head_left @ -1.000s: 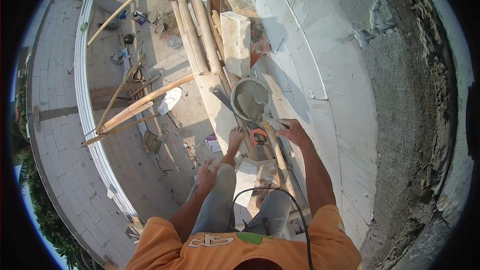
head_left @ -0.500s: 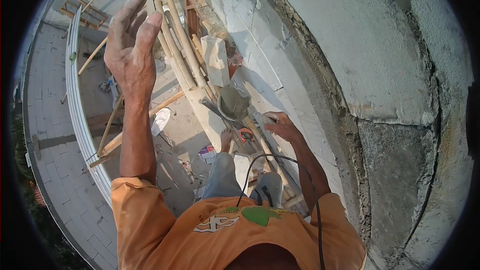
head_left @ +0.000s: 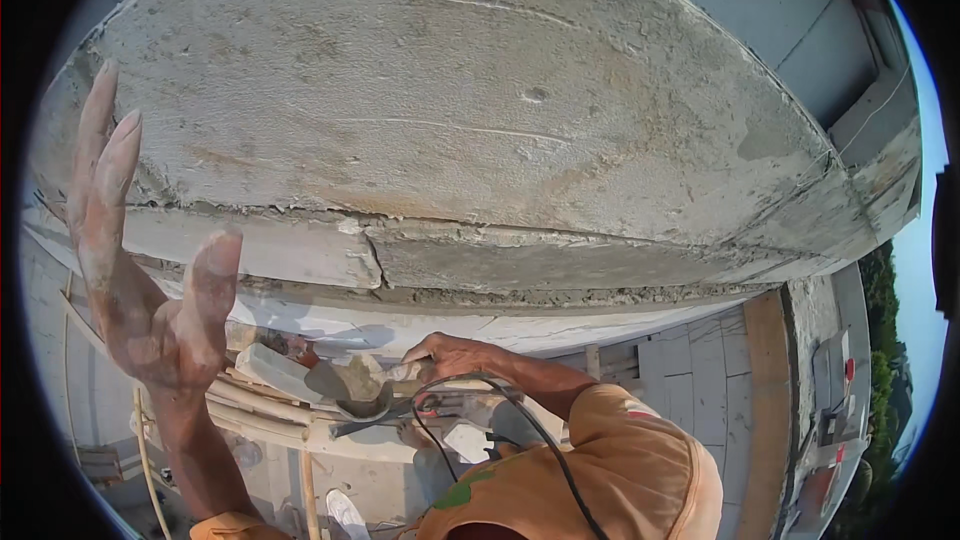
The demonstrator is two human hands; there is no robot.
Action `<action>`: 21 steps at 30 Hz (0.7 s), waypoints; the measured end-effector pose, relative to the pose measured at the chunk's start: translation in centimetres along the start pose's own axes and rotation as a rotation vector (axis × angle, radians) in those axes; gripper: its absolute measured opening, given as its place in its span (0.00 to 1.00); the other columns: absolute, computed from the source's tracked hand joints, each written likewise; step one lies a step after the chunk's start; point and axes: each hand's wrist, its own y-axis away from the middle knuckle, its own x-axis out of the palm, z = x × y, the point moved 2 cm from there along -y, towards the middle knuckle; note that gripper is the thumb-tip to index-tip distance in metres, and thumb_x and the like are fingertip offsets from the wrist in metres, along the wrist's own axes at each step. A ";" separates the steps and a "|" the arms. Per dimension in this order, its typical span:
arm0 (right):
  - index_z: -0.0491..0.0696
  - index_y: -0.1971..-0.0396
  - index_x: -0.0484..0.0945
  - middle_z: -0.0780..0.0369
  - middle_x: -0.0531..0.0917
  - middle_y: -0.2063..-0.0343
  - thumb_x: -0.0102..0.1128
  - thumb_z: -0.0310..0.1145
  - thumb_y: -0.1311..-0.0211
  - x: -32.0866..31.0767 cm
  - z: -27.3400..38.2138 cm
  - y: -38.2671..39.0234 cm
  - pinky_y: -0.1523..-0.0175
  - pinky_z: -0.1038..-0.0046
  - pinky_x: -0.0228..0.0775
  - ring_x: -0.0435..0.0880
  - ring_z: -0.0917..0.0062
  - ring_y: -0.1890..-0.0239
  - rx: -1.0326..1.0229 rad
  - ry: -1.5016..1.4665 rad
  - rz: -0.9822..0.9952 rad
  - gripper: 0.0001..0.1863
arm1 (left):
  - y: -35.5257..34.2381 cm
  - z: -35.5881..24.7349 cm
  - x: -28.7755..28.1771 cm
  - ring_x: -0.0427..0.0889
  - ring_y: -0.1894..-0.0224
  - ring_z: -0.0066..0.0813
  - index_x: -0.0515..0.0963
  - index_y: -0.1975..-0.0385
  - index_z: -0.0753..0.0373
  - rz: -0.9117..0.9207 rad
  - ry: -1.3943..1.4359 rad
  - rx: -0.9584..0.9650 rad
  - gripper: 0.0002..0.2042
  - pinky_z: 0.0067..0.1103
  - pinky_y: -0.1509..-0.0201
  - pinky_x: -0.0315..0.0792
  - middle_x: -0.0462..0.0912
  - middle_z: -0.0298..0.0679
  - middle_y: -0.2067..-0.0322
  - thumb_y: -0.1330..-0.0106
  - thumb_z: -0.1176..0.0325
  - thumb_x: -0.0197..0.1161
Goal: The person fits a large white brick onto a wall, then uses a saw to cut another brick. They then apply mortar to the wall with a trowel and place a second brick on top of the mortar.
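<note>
My left hand point(head_left: 140, 320) is raised at the left, in front of the rough grey wall. Its fingers point up, the thumb stands well apart, and nothing is in it. Grey dust coats the fingers. Lower down, near the middle, my right hand point(head_left: 450, 355) is closed round the pale handle of a round scoop point(head_left: 372, 406). Wet grey mortar point(head_left: 355, 378) lies in the scoop's bowl. A pale block point(head_left: 275, 370) stands just left of the scoop. Whether the scoop touches anything beneath it, I cannot tell.
The concrete wall point(head_left: 480, 120) fills the upper view, with a mortar-edged ledge point(head_left: 560, 265) along its lower part. Bamboo poles point(head_left: 255, 418) and a plank lie below the scoop. A black cable point(head_left: 530, 415) loops before my chest. Block walling point(head_left: 700, 370) stands at the right.
My view has swung right, so the wall now fills the upper part. My left hand appears farther left and lower, still open. My right hand keeps hold of the mortar scoop.
</note>
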 end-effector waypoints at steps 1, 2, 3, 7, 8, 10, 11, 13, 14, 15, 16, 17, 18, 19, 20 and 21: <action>0.41 0.54 0.82 0.55 0.87 0.65 0.62 0.31 0.51 -0.4 -0.1 1.3 0.59 0.69 0.72 0.79 0.77 0.67 -0.021 -0.028 -0.029 0.22 | -1.6 -1.1 0.0 0.63 0.29 0.49 0.65 0.34 0.58 0.012 0.010 0.038 0.29 0.44 0.26 0.58 0.63 0.53 0.32 0.32 0.58 0.62; 0.41 0.54 0.82 0.55 0.87 0.65 0.62 0.31 0.51 -1.2 0.9 3.4 0.59 0.69 0.72 0.79 0.77 0.67 -0.021 -0.019 -0.110 0.22 | -2.8 -2.0 0.8 0.64 0.30 0.49 0.67 0.35 0.58 -0.020 0.056 0.036 0.28 0.44 0.27 0.60 0.65 0.54 0.33 0.35 0.57 0.63; 0.41 0.56 0.82 0.59 0.86 0.68 0.62 0.27 0.50 -1.5 2.1 6.2 0.62 0.70 0.71 0.78 0.80 0.69 0.066 -0.007 -0.165 0.18 | -4.0 -2.6 1.4 0.64 0.30 0.49 0.68 0.36 0.58 -0.032 0.069 0.052 0.28 0.44 0.27 0.60 0.66 0.54 0.33 0.35 0.57 0.62; 0.42 0.59 0.83 0.64 0.84 0.73 0.61 0.25 0.52 -1.5 4.1 18.7 0.65 0.71 0.70 0.76 0.82 0.71 0.195 -0.064 -0.424 0.17 | -9.1 -6.0 3.2 0.65 0.30 0.47 0.73 0.39 0.58 0.003 0.000 0.189 0.23 0.43 0.26 0.58 0.70 0.51 0.35 0.34 0.62 0.61; 0.42 0.59 0.83 0.64 0.84 0.73 0.61 0.27 0.53 -1.2 3.0 22.1 0.64 0.71 0.70 0.76 0.81 0.71 0.203 -0.120 -0.491 0.18 | -10.1 -6.9 3.9 0.65 0.30 0.47 0.73 0.39 0.58 -0.021 0.025 0.207 0.23 0.43 0.26 0.58 0.70 0.51 0.35 0.34 0.62 0.61; 0.41 0.56 0.83 0.64 0.84 0.71 0.61 0.31 0.53 0.0 2.8 28.4 0.63 0.71 0.70 0.77 0.80 0.70 0.331 -0.134 -0.608 0.21 | -11.3 -8.4 5.8 0.66 0.30 0.43 0.75 0.42 0.59 0.012 0.040 0.169 0.19 0.43 0.25 0.55 0.72 0.47 0.36 0.34 0.68 0.61; 0.41 0.55 0.82 0.63 0.85 0.70 0.61 0.33 0.54 0.4 4.5 31.4 0.62 0.72 0.71 0.77 0.80 0.69 0.452 -0.089 -0.657 0.23 | -11.7 -8.8 6.3 0.66 0.30 0.43 0.75 0.42 0.59 -0.002 0.046 0.180 0.19 0.43 0.25 0.55 0.72 0.47 0.36 0.34 0.68 0.61; 0.42 0.53 0.83 0.64 0.84 0.71 0.62 0.34 0.54 1.5 9.3 36.4 0.63 0.73 0.71 0.78 0.80 0.69 0.480 -0.027 -0.868 0.24 | -12.2 -8.8 7.5 0.66 0.30 0.42 0.76 0.44 0.59 -0.023 0.112 0.146 0.18 0.43 0.24 0.53 0.73 0.45 0.36 0.35 0.71 0.62; 0.42 0.53 0.83 0.64 0.84 0.71 0.62 0.34 0.54 2.0 10.8 38.9 0.63 0.74 0.71 0.78 0.79 0.69 0.486 -0.003 -0.967 0.25 | -12.4 -8.9 8.0 0.66 0.30 0.42 0.76 0.44 0.59 -0.026 0.115 0.159 0.18 0.43 0.24 0.53 0.73 0.45 0.36 0.35 0.71 0.62; 0.42 0.53 0.83 0.64 0.84 0.71 0.63 0.34 0.55 2.8 12.2 41.6 0.63 0.74 0.71 0.79 0.79 0.69 0.502 0.026 -1.069 0.25 | -12.4 -8.7 8.3 0.66 0.30 0.42 0.77 0.45 0.59 -0.040 0.125 0.130 0.17 0.43 0.24 0.53 0.73 0.45 0.37 0.35 0.71 0.62; 0.41 0.53 0.83 0.64 0.84 0.71 0.64 0.34 0.55 3.2 14.3 43.7 0.64 0.74 0.71 0.79 0.79 0.70 0.547 0.051 -1.165 0.25 | -12.5 -8.5 8.4 0.66 0.30 0.42 0.77 0.46 0.59 -0.046 0.122 0.104 0.17 0.44 0.24 0.53 0.74 0.44 0.37 0.34 0.71 0.62; 0.41 0.54 0.83 0.64 0.83 0.72 0.64 0.34 0.56 3.3 16.6 45.6 0.65 0.74 0.71 0.79 0.79 0.71 0.584 0.074 -1.253 0.25 | -12.6 -8.4 8.3 0.66 0.30 0.42 0.77 0.46 0.59 -0.049 0.114 0.112 0.17 0.44 0.24 0.53 0.74 0.44 0.37 0.34 0.71 0.62; 0.41 0.55 0.83 0.65 0.83 0.73 0.65 0.33 0.56 3.4 18.8 47.3 0.66 0.74 0.70 0.78 0.80 0.72 0.630 0.087 -1.331 0.24 | -12.7 -8.3 8.3 0.65 0.30 0.42 0.77 0.45 0.60 -0.033 0.081 0.126 0.16 0.43 0.24 0.53 0.73 0.44 0.36 0.34 0.72 0.61; 0.41 0.55 0.83 0.65 0.82 0.73 0.66 0.33 0.57 3.5 21.3 48.9 0.66 0.75 0.70 0.78 0.81 0.74 0.685 0.099 -1.412 0.24 | -12.8 -8.3 8.4 0.65 0.30 0.43 0.76 0.45 0.61 -0.018 0.055 0.137 0.16 0.43 0.24 0.52 0.72 0.45 0.36 0.33 0.73 0.60; 0.41 0.56 0.83 0.66 0.81 0.74 0.66 0.33 0.57 3.5 24.1 49.9 0.67 0.76 0.69 0.77 0.82 0.75 0.676 0.133 -1.506 0.24 | -13.0 -8.4 8.4 0.65 0.30 0.43 0.76 0.45 0.61 -0.020 0.051 0.141 0.16 0.43 0.24 0.52 0.72 0.45 0.36 0.33 0.73 0.60; 0.41 0.56 0.83 0.67 0.80 0.75 0.66 0.33 0.58 3.4 26.6 50.8 0.67 0.76 0.68 0.76 0.83 0.76 0.670 0.170 -1.600 0.23 | -13.1 -8.5 8.5 0.65 0.30 0.44 0.77 0.47 0.61 -0.032 0.069 0.135 0.15 0.44 0.24 0.53 0.72 0.45 0.36 0.33 0.73 0.60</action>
